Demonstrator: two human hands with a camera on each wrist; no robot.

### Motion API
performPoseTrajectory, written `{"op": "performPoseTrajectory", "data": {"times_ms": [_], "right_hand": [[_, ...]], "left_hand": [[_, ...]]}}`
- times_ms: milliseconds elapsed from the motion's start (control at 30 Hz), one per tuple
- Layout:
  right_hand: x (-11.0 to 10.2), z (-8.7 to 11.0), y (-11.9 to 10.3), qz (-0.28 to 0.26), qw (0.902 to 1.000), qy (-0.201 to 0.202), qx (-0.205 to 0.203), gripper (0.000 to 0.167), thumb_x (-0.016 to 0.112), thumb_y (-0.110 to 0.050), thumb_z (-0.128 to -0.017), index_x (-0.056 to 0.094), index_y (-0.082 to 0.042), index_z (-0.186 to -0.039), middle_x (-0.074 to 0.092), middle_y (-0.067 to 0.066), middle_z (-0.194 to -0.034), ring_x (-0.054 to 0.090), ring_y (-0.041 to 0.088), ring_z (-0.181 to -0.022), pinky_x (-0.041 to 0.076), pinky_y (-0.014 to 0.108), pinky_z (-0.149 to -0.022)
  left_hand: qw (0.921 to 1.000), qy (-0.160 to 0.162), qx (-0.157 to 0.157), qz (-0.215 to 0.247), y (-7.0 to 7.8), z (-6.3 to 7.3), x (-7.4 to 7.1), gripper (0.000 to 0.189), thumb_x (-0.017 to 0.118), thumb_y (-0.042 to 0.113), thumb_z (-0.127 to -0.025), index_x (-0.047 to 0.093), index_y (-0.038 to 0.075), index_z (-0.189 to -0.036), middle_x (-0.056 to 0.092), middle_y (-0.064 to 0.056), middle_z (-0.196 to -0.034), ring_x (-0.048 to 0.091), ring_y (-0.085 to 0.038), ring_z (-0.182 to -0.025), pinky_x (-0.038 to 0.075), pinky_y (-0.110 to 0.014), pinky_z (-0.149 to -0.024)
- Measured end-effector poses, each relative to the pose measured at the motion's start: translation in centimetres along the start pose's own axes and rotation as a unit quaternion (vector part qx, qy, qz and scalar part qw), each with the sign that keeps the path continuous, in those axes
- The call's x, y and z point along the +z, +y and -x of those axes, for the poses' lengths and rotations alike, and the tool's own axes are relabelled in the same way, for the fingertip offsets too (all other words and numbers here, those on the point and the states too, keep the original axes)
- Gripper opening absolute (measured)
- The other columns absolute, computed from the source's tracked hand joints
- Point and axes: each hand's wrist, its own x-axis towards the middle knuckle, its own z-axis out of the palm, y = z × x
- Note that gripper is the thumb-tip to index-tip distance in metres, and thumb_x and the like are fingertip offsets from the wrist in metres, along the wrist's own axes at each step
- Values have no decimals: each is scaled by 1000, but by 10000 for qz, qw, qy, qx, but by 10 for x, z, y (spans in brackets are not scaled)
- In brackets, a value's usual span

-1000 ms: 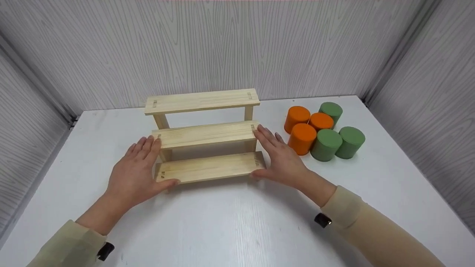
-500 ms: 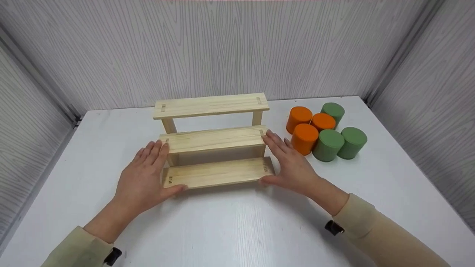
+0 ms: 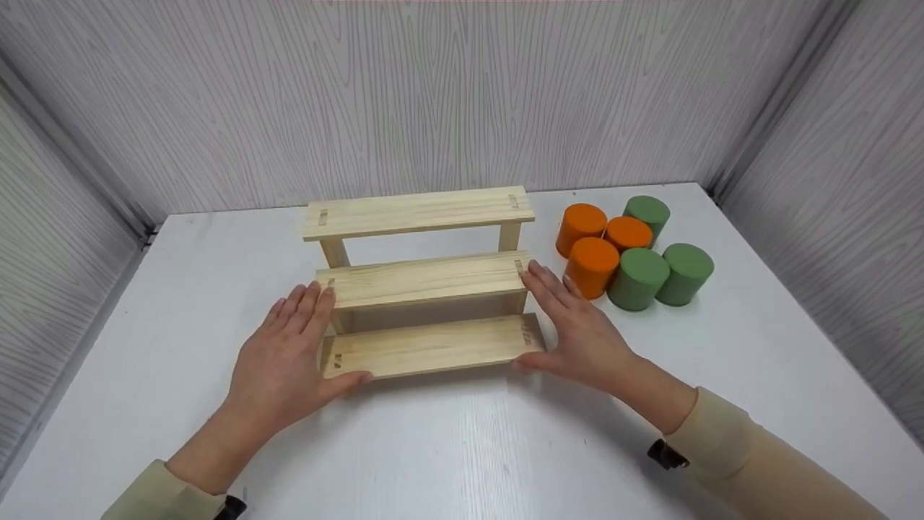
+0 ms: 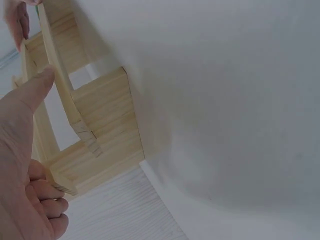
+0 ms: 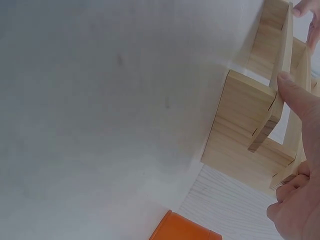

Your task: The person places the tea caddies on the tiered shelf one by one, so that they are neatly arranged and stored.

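A pale three-step wooden rack (image 3: 426, 282) stands upright on the white table, its steps rising toward the back wall. At its left end my left hand (image 3: 285, 365) grips it, thumb along the bottom step's front edge and fingers at the end of the middle step. My right hand (image 3: 581, 336) holds the opposite end in a similar way. In the left wrist view, curled fingers (image 4: 47, 202) meet the end of a step. The right wrist view has the thumb (image 5: 295, 92) pressed on the bottom step's edge.
Three orange cylinders (image 3: 593, 269) and three green cylinders (image 3: 639, 280) cluster on the table (image 3: 447, 462) to the right of the rack, close to my right fingers. Grey wood-grain panels (image 3: 419, 94) enclose the back and sides.
Both hands have shifted the rack to the right and a little toward me, away from the back panel. Their hold looks the same, and the cylinders have stayed in place.
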Motion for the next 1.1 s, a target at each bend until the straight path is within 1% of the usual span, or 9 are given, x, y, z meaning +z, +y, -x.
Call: {"op": "performPoseTrajectory", "data": {"times_ms": [100,200,333,433,667,867,967,1100], "right_hand": [[-1,4,-1,35,10000,-24,29,126,96,-51,-76,21,-18,-172,15,-1,-178,28,30,-159,19,48,-131],[-1,7,-3,84,10000,-17,9,125,95,-52,-76,21,-18,-172,15,-1,-178,28,30,-159,20,47,-131],[-1,12,-3,108,9997,103,-203,126,96,-50,-75,24,-13,-170,19,3,-177,29,27,-159,21,48,-130],[-2,15,-3,80,9995,142,-255,126,98,-47,-74,24,-12,-170,20,4,-177,28,26,-159,21,49,-130],[-4,23,-5,52,10000,12,-49,129,96,-51,-74,20,-17,-172,16,-1,-178,27,29,-160,21,50,-130],[-4,25,-6,62,10000,7,-59,128,96,-51,-75,19,-18,-172,16,-1,-178,28,29,-159,20,50,-130],[-5,26,-5,38,10000,10,-61,128,97,-50,-74,20,-18,-172,17,-1,-178,28,29,-159,20,50,-130],[-6,28,-4,0,10000,9,-8,130,98,-48,-73,19,-19,-172,16,-1,-178,28,30,-159,21,51,-130]], "left_hand": [[10000,-43,-25,-15,3,3,0,123,79,72,-81,32,-8,-162,33,-30,-166,31,-46,-155,27,-57,-127],[10000,-57,-48,1,5,6,0,124,79,72,-81,31,-8,-162,32,-29,-167,30,-45,-155,27,-57,-127],[10000,19,-65,45,8,11,1,124,80,72,-80,33,-7,-162,34,-29,-166,31,-45,-155,28,-57,-127],[9999,76,-67,55,10,14,1,124,81,72,-79,34,-7,-162,35,-29,-166,32,-45,-154,28,-56,-127],[9999,85,-93,81,15,19,1,124,81,72,-78,34,-6,-162,36,-27,-166,32,-44,-155,27,-56,-127],[9995,125,-229,197,18,22,2,125,83,72,-77,33,-4,-163,34,-25,-168,29,-42,-157,26,-54,-128],[9984,255,-298,402,18,23,4,126,86,70,-75,32,-3,-164,33,-23,-169,28,-41,-157,24,-52,-129],[9951,586,-284,746,18,24,10,129,89,67,-73,31,-2,-165,32,-21,-170,28,-39,-158,19,-43,-131]]}}
